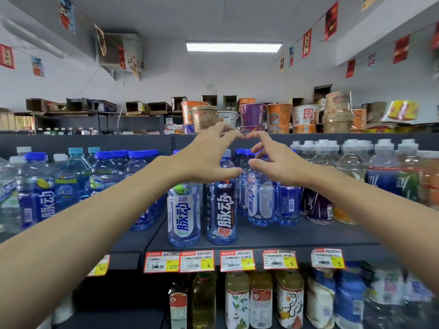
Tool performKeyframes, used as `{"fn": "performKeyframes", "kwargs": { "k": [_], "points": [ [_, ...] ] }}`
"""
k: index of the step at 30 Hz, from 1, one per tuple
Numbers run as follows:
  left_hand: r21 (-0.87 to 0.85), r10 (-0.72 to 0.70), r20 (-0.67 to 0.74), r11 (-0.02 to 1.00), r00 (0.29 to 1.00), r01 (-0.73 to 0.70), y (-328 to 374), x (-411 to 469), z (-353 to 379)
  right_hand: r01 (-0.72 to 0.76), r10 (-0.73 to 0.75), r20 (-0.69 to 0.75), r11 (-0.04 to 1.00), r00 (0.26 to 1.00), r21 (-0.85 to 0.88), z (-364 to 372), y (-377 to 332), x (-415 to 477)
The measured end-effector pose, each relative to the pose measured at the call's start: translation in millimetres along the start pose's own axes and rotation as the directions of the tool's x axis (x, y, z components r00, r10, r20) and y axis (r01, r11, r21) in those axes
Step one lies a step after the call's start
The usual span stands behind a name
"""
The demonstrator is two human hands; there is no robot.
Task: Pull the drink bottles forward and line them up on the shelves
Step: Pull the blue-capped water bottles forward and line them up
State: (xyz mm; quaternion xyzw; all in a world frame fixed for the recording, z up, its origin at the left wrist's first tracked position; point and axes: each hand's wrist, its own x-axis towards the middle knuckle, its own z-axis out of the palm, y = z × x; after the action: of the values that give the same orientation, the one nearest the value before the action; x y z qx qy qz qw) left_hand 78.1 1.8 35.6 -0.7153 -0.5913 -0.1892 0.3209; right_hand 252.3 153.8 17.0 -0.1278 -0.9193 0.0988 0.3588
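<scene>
Bright, even light from a ceiling panel [234, 46]; wide-angle bending and blur smear the frame's edges.

Two bare forearms are shown, uncovered from the lower edges of the view up to the wrists, and each is ended by a bare hand, the left hand [204, 160] and the right hand [282, 163], on which slim fingers are seen.
</scene>
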Motion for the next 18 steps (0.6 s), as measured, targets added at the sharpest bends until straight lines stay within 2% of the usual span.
{"fn": "performKeyframes", "kwargs": {
  "k": [3, 5, 7, 9, 12, 14, 18],
  "points": [
    [0.063, -0.012, 0.003, 0.998, 1.0, 0.012, 17, 17, 12, 0.065, -0.079, -0.055, 0.975, 0.995, -0.213, -13, 21, -4],
    [0.107, -0.014, 0.021, 0.994, 1.0, 0.012, 28, 30, 19, 0.081, -0.13, -0.1, 0.916, 0.986, -0.393, -22, 38, -4],
    [0.159, -0.016, 0.028, 0.987, 0.999, 0.011, 39, 43, 28, 0.037, -0.122, -0.13, 0.852, 0.984, -0.522, -30, 54, -3],
    [0.224, -0.041, 0.054, 0.974, 0.998, 0.028, 49, 58, 37, -0.003, -0.062, -0.09, 0.807, 0.994, -0.59, -35, 71, -3],
    [0.26, -0.183, 0.16, 0.956, 0.97, 0.137, 61, 80, 53, 0.001, 0.018, 0.024, 0.788, 1.0, -0.615, -40, 91, -5],
    [0.265, -0.27, 0.224, 0.941, 0.936, 0.208, 65, 93, 61, 0.006, 0.045, 0.078, 0.834, 0.996, -0.552, -40, 101, -6],
    [0.235, -0.335, 0.258, 0.931, 0.906, 0.278, 62, 108, 70, 0.006, 0.016, 0.05, 0.918, 0.999, -0.397, -40, 108, 0]
  ]
}}
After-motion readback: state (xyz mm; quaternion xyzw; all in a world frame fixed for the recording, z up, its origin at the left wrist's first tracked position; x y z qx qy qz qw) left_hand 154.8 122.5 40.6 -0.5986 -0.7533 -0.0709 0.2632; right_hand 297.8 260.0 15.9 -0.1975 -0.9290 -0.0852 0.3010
